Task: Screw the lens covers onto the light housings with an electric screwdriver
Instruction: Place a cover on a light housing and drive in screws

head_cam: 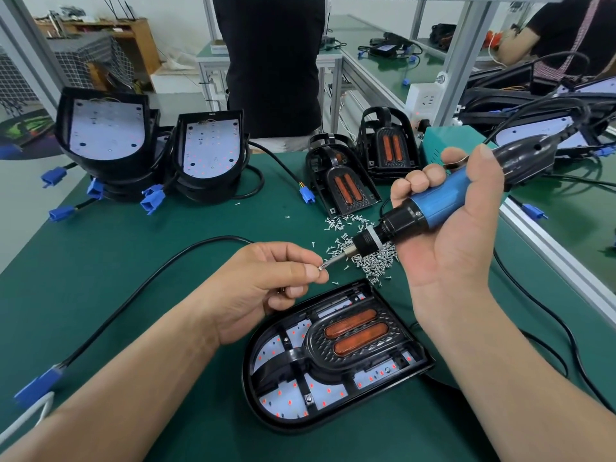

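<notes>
Lens cover [353, 338] sits in the light housing [253, 405] on the green mat [133, 295], near me between my forearms. Just beyond it, my left hand [260, 285] pinches a screw [320, 267] with thumb and forefinger at the bit tip. My right hand [456, 228], palm toward me, wraps the electric screwdriver [430, 208], angled down-left. Farther off lie a screw pile [363, 248], spare lens covers [346, 186] and, far left, stacked housings [206, 145].

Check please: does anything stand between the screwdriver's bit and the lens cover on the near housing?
Only the left hand: it pinches a screw at the bit of the screwdriver, and its curled fingers sit over the far edge of the lens cover. Nothing else visible lies between them.
</notes>
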Tool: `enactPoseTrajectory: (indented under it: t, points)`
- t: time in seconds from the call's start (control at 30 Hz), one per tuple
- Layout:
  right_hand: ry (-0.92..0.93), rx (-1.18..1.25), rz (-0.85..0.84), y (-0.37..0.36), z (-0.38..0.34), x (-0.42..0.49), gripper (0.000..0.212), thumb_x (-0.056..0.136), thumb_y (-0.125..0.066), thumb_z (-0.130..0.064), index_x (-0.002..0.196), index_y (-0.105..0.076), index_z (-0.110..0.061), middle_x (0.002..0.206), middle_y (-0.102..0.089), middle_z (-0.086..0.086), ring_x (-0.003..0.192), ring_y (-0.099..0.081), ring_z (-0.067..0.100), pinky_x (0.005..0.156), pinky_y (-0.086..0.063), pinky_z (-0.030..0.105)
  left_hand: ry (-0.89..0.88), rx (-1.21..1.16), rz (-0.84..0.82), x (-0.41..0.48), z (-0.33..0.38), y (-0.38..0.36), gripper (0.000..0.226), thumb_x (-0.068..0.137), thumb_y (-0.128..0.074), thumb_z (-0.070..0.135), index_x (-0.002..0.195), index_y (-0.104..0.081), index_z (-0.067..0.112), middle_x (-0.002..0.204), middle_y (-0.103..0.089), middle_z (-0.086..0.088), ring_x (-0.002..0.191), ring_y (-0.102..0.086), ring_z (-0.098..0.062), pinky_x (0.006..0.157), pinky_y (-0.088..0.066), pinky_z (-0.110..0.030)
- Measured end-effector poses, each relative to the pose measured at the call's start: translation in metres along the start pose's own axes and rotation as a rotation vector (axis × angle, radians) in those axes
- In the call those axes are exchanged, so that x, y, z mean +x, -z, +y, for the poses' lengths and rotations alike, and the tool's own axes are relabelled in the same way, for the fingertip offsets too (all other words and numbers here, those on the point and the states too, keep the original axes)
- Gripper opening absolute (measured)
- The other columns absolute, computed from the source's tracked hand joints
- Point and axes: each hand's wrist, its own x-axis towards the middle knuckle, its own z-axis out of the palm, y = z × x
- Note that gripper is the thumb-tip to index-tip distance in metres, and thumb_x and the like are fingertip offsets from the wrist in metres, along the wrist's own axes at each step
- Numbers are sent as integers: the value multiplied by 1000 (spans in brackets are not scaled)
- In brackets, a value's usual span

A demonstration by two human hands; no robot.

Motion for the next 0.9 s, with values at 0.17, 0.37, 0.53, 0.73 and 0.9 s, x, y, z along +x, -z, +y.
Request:
enactPoseTrajectory:
  t: [0.17,0.37,0.53,0.73,0.9]
  points:
    - [-1,1,-3,0,1,0,22,103,-65,-35,104,-58,-14,79,-53,0,70,-55,16,76,-54,33,1,-7,16,1,0,-1,12,78,-79,3,84,-81,13,93,-75,-18,56,-48,-8,43,-33,-15]
    - [8,-30,-4,0,2,-1,20,102,-66,-33,103,-59,-14,79,-54,0,70,-55,16,77,-54,34,0,2,38,1,-1,-1,11,77,-81,3,85,-80,11,93,-75,-19,56,-48,-8,43,-33,-15]
    - [35,-86,-18,-3,5,-3,26,104,-66,-39,106,-57,-15,81,-54,0,73,-55,17,80,-53,35,-36,70,103,2,-4,-1,12,73,-84,5,83,-82,11,91,-74,-21,57,-47,-9,44,-32,-16]
    - [0,-122,110,0,9,-5,31,101,-71,-43,104,-57,-15,82,-57,0,73,-59,16,80,-57,36,-72,88,154,3,-6,2,14,73,-85,5,86,-81,10,80,-70,-16,57,-43,-11,44,-31,-17]
    - [-38,-85,174,5,9,-1,35,97,-75,-45,102,-57,-15,83,-59,1,73,-61,18,80,-58,38,-77,82,110,4,-6,1,21,70,-88,10,90,-82,13,91,-73,-20,57,-45,-9,46,-34,-16]
